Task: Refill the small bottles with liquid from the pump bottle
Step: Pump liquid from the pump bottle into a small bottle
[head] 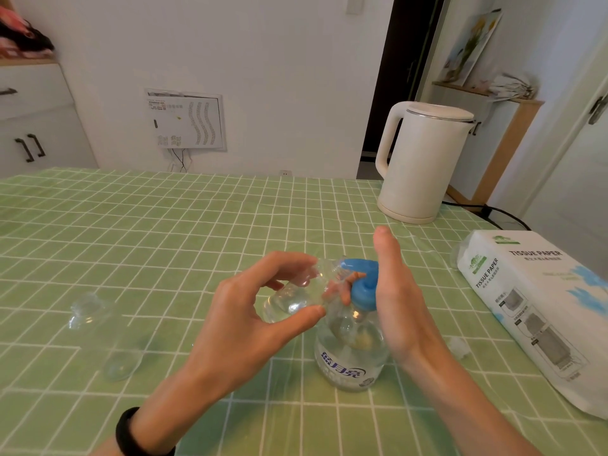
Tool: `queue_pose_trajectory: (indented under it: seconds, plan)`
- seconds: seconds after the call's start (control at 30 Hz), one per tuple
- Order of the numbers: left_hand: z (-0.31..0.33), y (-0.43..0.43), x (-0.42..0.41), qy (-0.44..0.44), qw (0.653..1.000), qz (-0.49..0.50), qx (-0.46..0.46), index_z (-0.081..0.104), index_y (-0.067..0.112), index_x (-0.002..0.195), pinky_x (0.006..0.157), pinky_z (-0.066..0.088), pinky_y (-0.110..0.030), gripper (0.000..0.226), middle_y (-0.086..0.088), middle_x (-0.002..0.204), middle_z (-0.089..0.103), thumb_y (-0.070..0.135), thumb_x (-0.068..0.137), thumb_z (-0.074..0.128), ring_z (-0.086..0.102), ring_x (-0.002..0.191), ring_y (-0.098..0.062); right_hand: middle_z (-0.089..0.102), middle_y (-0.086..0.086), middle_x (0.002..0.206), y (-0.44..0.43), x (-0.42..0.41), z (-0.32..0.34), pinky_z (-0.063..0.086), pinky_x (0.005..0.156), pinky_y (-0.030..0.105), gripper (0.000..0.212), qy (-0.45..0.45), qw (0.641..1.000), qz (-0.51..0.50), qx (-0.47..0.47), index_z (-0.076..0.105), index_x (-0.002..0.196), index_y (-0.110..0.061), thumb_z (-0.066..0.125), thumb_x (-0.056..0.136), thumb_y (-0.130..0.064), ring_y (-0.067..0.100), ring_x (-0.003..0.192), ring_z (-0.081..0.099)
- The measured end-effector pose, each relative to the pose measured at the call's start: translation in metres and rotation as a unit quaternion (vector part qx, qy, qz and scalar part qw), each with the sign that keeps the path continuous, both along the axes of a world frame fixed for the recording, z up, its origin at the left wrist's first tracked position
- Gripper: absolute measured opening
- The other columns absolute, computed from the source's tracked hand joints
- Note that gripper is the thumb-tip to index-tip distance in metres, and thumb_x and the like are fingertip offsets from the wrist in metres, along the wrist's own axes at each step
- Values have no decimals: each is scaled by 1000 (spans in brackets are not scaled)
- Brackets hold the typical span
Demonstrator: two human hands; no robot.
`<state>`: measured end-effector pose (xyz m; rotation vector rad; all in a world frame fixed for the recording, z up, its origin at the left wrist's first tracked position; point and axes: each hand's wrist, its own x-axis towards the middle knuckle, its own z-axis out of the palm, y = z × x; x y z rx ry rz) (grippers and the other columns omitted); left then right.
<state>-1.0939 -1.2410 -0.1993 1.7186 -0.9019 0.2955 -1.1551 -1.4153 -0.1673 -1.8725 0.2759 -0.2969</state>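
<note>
Green checked tablecloth (164, 225), white kettle (418, 162), tissue pack (533, 307), white wall (230, 44)

On my right, the tissue pack (533, 291) reads "TISSUE PAPER" twice, once on its top and once on its side. My pump bottle (345, 366) bears the brand 蓝月亮 in blue characters. The print on the wall panel (186, 121) is too small to read.

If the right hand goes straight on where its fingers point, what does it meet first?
Probably the white kettle, standing on the table beyond the right hand. Nothing shows between them, but depth is unclear; it might just miss.
</note>
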Motion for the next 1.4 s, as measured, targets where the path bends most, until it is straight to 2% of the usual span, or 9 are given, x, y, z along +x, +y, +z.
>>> queue_pose_trajectory:
  seconds: [0.13, 0.2, 0.37, 0.57, 0.67, 0.77, 1.0, 1.2, 1.4]
  plan:
    - [1, 0, 0, 3, 1000, 3, 3, 70, 29, 121, 90, 55, -20, 45, 20, 111, 75, 39, 78, 80, 72, 107, -7, 74, 24, 105, -4, 3, 11, 54, 86, 40, 109, 53, 997, -38, -36, 78, 81, -14, 4, 75, -94, 39, 96, 71]
    - [3, 0, 0, 1, 1000, 3, 5, 71, 30, 120, 90, 55, -21, 44, 20, 110, 75, 39, 78, 80, 72, 106, -7, 78, 14, 91, -6, 7, 20, 52, 74, 38, 90, 36, 996, -68, -42, 78, 74, -34, 8, 81, -89, 15, 77, 74]
    - [3, -1, -1, 1, 1000, 5, 7, 70, 31, 119, 89, 55, -23, 44, 20, 111, 75, 39, 77, 79, 72, 105, -7, 81, -6, 80, -11, 16, 30, 40, 72, 27, 78, -1, 995, -100, -2, 78, 71, -21, 21, 98, -69, -5, 72, 68]
    - [3, 0, -2, 7, 1000, 6, 8, 70, 30, 119, 89, 55, -21, 45, 19, 109, 75, 42, 76, 78, 73, 104, -8, 64, 21, 78, -12, 18, 25, 41, 53, 23, 36, 37, 994, -86, -58, 73, 83, -5, 50, 99, -28, 5, 47, 42]
    - [5, 0, -2, 2, 1000, 5, 13, 70, 31, 120, 89, 56, -23, 45, 19, 110, 75, 40, 76, 79, 73, 104, -8, 60, -12, 57, -16, 19, 22, 42, 57, 24, 29, 53, 994, -77, -55, 74, 86, -15, 50, 99, -24, -4, 50, 52]
    - [6, 1, -2, -2, 1000, 6, 19, 70, 32, 119, 88, 55, -19, 44, 21, 110, 75, 40, 76, 79, 72, 103, -6, 69, -24, 73, -16, 19, 20, 41, 65, 27, 32, 59, 995, -59, -60, 72, 84, -25, 45, 99, -20, -17, 61, 57]
    - [8, 3, -2, -1, 999, 14, 29, 71, 34, 116, 88, 53, -18, 44, 23, 109, 75, 43, 74, 80, 71, 102, -1, 68, 4, 88, -16, 16, 31, 41, 67, 29, 30, 137, 987, -7, -85, 70, 86, -18, 45, 102, -24, 15, 76, 59]
    - [11, 3, -1, -7, 1000, 9, 23, 70, 35, 116, 89, 52, -18, 43, 22, 108, 75, 42, 75, 79, 72, 102, -3, 80, -9, 92, -24, 21, 52, 41, 71, 24, 61, 68, 993, -51, -83, 76, 86, -20, 34, 103, -61, 7, 92, 72]
    - [9, 2, -1, -7, 1000, 6, 26, 70, 31, 118, 89, 53, -18, 45, 20, 108, 75, 41, 75, 79, 72, 103, -5, 77, 3, 81, -19, 25, 44, 49, 66, 31, 58, 52, 980, -90, -170, 74, 82, -4, 40, 104, -46, 18, 76, 72]
